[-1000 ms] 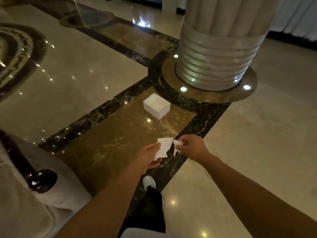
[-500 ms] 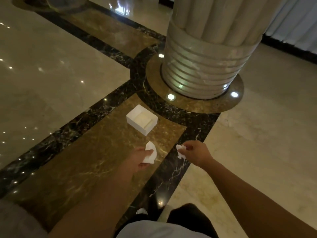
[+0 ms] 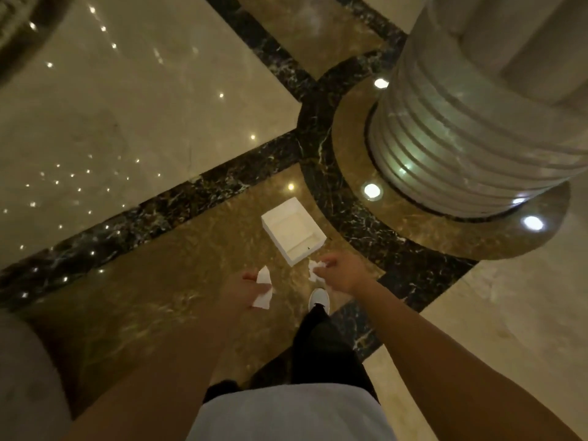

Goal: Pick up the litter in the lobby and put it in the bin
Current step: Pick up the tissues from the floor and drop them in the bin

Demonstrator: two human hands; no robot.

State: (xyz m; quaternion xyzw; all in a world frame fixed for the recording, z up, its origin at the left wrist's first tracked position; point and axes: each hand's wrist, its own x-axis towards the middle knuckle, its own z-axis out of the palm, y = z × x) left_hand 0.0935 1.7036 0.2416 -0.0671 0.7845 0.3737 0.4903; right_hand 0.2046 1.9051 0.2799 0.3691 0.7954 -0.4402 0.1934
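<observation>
A white paper scrap (image 3: 262,288) is being pinched in the closed left hand (image 3: 243,292), and a smaller crumpled scrap (image 3: 314,269) is being gripped in the closed right hand (image 3: 342,270). Both are being held above the floor (image 3: 143,122), just short of an open white box (image 3: 294,232) near the column (image 3: 477,138).

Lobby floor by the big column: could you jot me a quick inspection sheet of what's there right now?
Surface: glossy marble floor, dark veined borders.
Job's things: larger paper scrap in left hand; smaller paper scrap in right hand; white open box on the floor, apart from both.
Clutter: nothing seen.
Grippers: both hands shut on paper.
Cables: nothing seen.
Surroundings: ribbed column, floor lights, white shoe.
</observation>
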